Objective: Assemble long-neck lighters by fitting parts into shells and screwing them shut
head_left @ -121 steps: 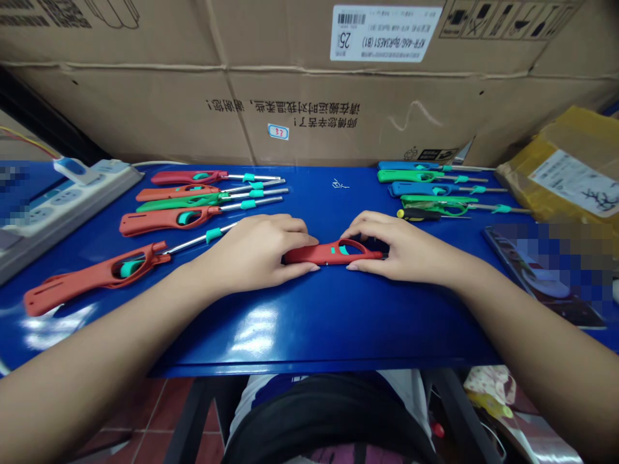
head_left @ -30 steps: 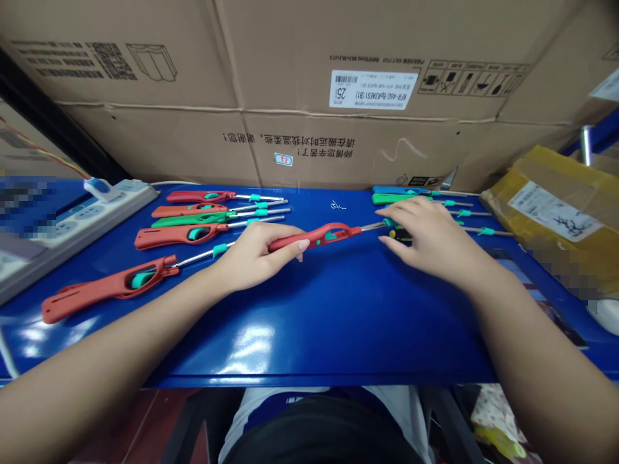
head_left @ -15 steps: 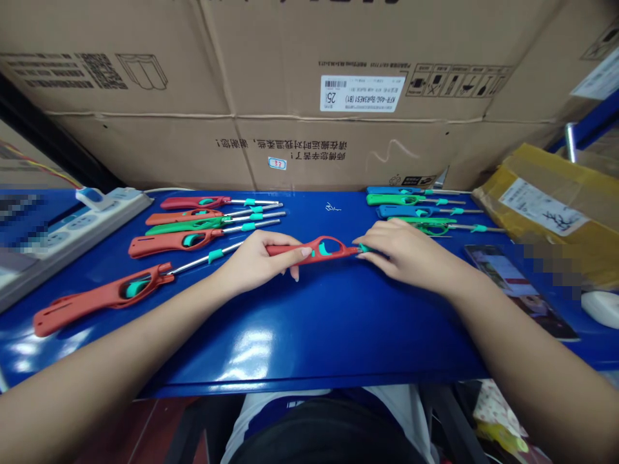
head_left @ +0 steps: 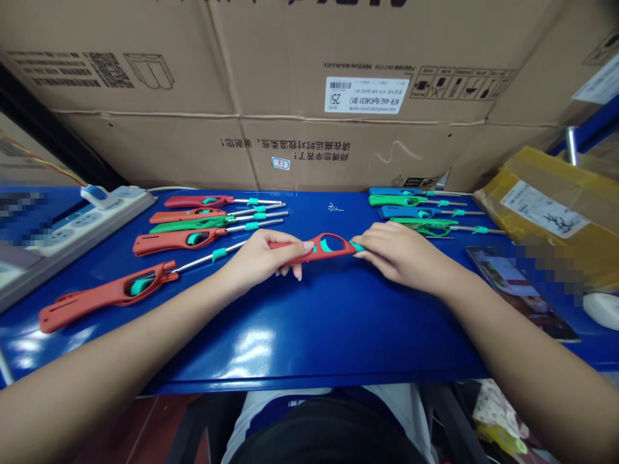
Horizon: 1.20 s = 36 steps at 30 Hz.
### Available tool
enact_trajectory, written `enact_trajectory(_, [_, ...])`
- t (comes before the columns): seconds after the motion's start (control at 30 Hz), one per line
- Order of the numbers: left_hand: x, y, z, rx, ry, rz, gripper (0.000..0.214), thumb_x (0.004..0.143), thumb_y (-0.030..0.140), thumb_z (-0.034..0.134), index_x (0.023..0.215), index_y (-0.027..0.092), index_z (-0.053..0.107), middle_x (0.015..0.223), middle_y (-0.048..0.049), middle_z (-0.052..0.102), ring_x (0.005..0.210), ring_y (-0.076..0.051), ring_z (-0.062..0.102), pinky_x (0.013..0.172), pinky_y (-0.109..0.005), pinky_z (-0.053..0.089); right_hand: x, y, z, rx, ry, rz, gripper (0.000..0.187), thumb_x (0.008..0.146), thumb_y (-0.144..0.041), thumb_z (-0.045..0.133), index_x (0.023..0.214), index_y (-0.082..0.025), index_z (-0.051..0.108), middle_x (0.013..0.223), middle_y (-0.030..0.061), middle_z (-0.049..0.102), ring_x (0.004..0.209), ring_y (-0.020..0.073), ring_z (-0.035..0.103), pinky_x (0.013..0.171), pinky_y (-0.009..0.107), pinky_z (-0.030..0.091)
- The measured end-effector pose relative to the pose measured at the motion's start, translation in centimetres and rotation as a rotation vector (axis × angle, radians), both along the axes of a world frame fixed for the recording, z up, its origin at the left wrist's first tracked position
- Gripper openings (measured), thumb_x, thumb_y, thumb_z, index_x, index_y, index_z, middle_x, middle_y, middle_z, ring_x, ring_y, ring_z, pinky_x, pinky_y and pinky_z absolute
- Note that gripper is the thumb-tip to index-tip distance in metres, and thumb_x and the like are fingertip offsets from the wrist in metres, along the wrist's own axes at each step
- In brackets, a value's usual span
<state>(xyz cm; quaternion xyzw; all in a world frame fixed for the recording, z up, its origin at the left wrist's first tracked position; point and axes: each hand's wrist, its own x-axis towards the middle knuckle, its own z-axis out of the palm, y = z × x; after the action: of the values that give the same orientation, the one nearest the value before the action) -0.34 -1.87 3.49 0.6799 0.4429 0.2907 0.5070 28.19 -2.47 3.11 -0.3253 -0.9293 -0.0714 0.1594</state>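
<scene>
A red long-neck lighter [head_left: 333,248] with a teal trigger is held level above the blue table, at the middle of the view. My left hand [head_left: 268,254] is closed around its handle, thumb on top. With thumb and fingers, my right hand [head_left: 394,251] pinches the teal sleeve [head_left: 358,247] at the lighter's front end; the metal tube is hidden by that hand. Left of my hands lie several similar lighters, the nearest an orange-red one [head_left: 97,296]. A green lighter [head_left: 420,225] is the closest of the group beyond my right hand.
On the left is a white power strip [head_left: 72,222] with a plug in it. A phone [head_left: 517,290] lies at the right, near a yellow-taped parcel [head_left: 541,200] and a white rounded object [head_left: 602,309]. A large cardboard box [head_left: 290,64] stands behind the blue table [head_left: 309,341].
The teal sleeve in my right fingers has moved left against the red lighter's front end. My left hand keeps its hold, and the whole view has shifted slightly.
</scene>
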Motion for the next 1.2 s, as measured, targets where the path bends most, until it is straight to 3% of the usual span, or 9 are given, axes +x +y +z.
enact_trajectory(0.1, [0.0,-0.1,-0.1,0.033,0.04,-0.03,0.039,0.088,0.05,0.071,0.073,0.014,0.075,0.056,-0.0029,0.069,0.047,-0.009,0.046,0.049,-0.022,0.039,-0.4,-0.2,-0.2,0.029,-0.048,0.04,0.034,0.108,-0.028,0.043,0.109,-0.01,0.072,0.091,0.0135,0.073,0.081,0.0241,0.061,0.073,0.034,0.043])
enact_trajectory(0.37, [-0.4,-0.2,-0.3,0.223,0.09,-0.103,0.033,0.092,0.042,0.07,0.076,0.014,0.077,0.062,-0.0028,0.073,0.056,-0.011,0.057,0.058,-0.022,0.044,-0.5,-0.4,-0.8,-0.063,-0.042,0.056,0.035,0.109,-0.029,0.041,0.096,-0.014,0.07,0.086,0.0103,0.072,0.077,0.0215,0.059,0.074,0.033,0.044])
enact_trajectory(0.5, [-0.5,0.0,-0.4,0.114,0.074,-0.099,0.034,0.09,0.046,0.071,0.081,0.013,0.078,0.058,-0.0026,0.071,0.05,-0.01,0.051,0.051,-0.022,0.041,-0.7,-0.5,-0.9,-0.001,0.006,0.076,0.03,0.107,-0.028,0.046,0.097,-0.014,0.07,0.082,0.0093,0.071,0.075,0.0213,0.058,0.072,0.034,0.045])
enact_trajectory(0.73, [-0.3,0.1,-0.4,-0.05,-0.005,-0.036,0.04,0.088,0.049,0.07,0.069,0.014,0.073,0.054,-0.0031,0.067,0.047,-0.009,0.044,0.046,-0.021,0.036,-0.9,-0.7,-0.9,0.057,0.1,0.06,0.025,0.105,-0.025,0.048,0.109,-0.013,0.07,0.088,0.0124,0.073,0.08,0.0239,0.061,0.075,0.037,0.05])
enact_trajectory(1.2, [-0.3,-0.6,-0.3,0.164,0.014,-0.082,0.032,0.089,0.043,0.072,0.082,0.013,0.079,0.056,-0.0026,0.069,0.051,-0.01,0.055,0.052,-0.021,0.043,-1.1,-1.1,-0.5,-0.02,0.037,0.082,0.03,0.107,-0.023,0.044,0.095,-0.015,0.069,0.084,0.0112,0.07,0.075,0.0215,0.057,0.075,0.034,0.047])
